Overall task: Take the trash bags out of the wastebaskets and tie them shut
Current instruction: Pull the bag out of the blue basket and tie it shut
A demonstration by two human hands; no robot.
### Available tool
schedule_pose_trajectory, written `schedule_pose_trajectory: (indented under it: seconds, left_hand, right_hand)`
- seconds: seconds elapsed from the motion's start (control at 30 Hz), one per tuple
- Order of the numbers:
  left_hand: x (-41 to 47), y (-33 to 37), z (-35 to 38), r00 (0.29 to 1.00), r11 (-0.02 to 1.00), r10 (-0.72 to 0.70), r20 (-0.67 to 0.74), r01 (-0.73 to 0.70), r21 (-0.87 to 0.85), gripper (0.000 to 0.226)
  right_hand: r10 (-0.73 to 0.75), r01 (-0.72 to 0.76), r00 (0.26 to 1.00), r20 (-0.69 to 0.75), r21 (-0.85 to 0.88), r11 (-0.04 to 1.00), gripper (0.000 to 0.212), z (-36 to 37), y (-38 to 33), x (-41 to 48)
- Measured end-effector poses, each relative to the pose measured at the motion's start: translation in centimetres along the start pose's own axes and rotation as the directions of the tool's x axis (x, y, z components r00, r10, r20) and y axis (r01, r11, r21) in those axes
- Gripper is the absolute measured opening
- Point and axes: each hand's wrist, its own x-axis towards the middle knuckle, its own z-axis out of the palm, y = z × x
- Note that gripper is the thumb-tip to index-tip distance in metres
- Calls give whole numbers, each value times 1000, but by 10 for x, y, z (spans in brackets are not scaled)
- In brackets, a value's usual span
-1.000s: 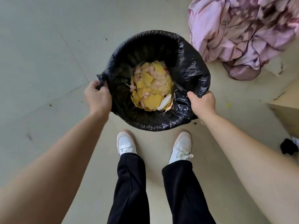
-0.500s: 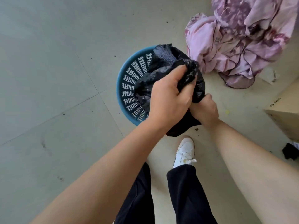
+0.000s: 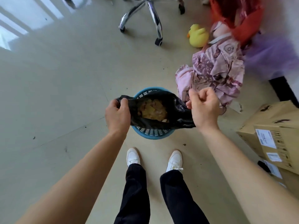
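Left hand [image 3: 117, 115] and right hand [image 3: 203, 107] clench trash bag [image 3: 176, 110] rim.

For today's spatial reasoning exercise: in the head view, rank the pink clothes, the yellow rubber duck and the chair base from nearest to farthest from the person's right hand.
From the right hand:
1. Pink clothes, just beyond the hand on the floor.
2. Yellow rubber duck, farther up, past the clothes.
3. Chair base, farthest, up and to the left.
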Motion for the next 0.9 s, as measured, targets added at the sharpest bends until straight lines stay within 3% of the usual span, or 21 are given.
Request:
schedule_pose_trajectory:
  seconds: [0.07,0.13,0.2,0.27,0.33,0.47,0.53,0.57,0.67,0.77,0.9]
  left_hand:
    - [-20,17,-20,1000,1000,15,-15,-15,15,24]
    - [-38,32,-39,998,998,62,-31,-61,13,24]
    - [-53,47,-56,992,994,114,-51,-113,10,25]
    - [-66,60,-72,983,988,157,-92,-157,2,31]
    - [-77,71,-91,969,979,201,-141,-204,-13,33]
    - [-96,91,-131,943,956,291,-160,-291,27,25]
    - [-98,95,-153,934,956,294,-202,-290,51,26]
    - [-97,95,-165,929,957,292,-229,-285,63,29]
    - [-81,90,-200,914,962,275,-299,-263,81,30]
    - [-59,73,-237,910,969,245,-334,-234,73,25]
    - [-34,30,-284,911,970,243,-332,-230,80,24]
  right_hand:
    - [8,15,991,136,-165,986,27,-6,-17,0]
    - [126,-45,967,221,-339,940,31,-10,-21,-1]
    - [236,-63,946,221,-589,806,66,-16,-14,-7]
    - [233,-34,960,154,-764,644,97,-23,-7,-19]
    - [207,-72,976,69,-795,602,112,-32,-4,-30]
    - [115,-130,991,-71,-741,659,122,-42,-12,-46]
    - [126,-134,990,-66,-726,674,114,-41,-24,-53]
    - [156,-136,987,-44,-746,652,100,-39,-29,-54]
    - [202,-55,978,56,-861,505,38,-31,-43,-57]
    - [82,45,992,97,-873,486,37,-8,-62,-78]
    - [39,71,992,121,-778,624,37,48,-86,-119]
